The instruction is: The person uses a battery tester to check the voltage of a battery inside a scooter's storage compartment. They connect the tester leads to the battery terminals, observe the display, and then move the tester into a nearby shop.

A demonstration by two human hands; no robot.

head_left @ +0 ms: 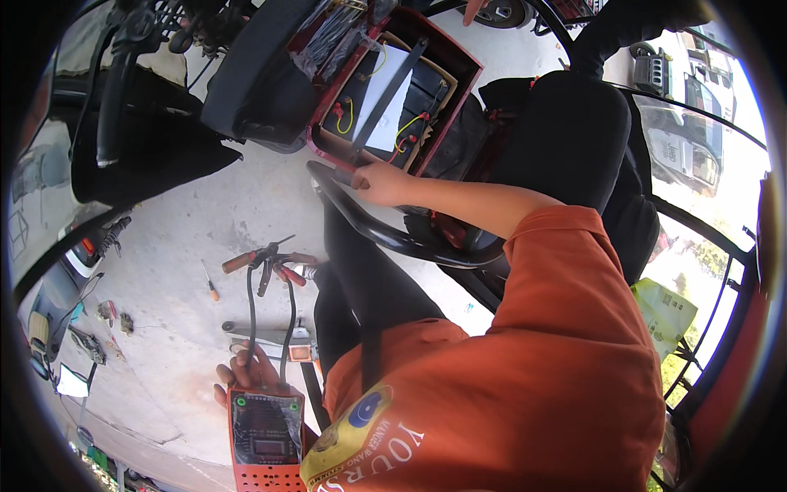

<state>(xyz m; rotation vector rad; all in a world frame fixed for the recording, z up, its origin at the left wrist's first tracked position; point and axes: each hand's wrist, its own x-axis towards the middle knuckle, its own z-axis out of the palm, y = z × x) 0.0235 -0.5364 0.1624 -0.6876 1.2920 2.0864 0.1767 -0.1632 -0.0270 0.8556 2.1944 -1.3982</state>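
My left hand is closed behind the top of a red battery tester with a small screen and round vent holes. Two dark cables rise from it to battery clamps with red handles, which show above the floor. My right hand is closed at the end of a black curved armrest rail; its fingertips are partly hidden. Just beyond it stands an opened red battery box holding dark batteries with yellow and red wires. A black strap and a white sheet lie across them.
A black seat is on the right, and a black padded backrest tilts at the upper left. On the floor lie a screwdriver and a grey metal part. Another person's dark-clothed leg shows at the upper right.
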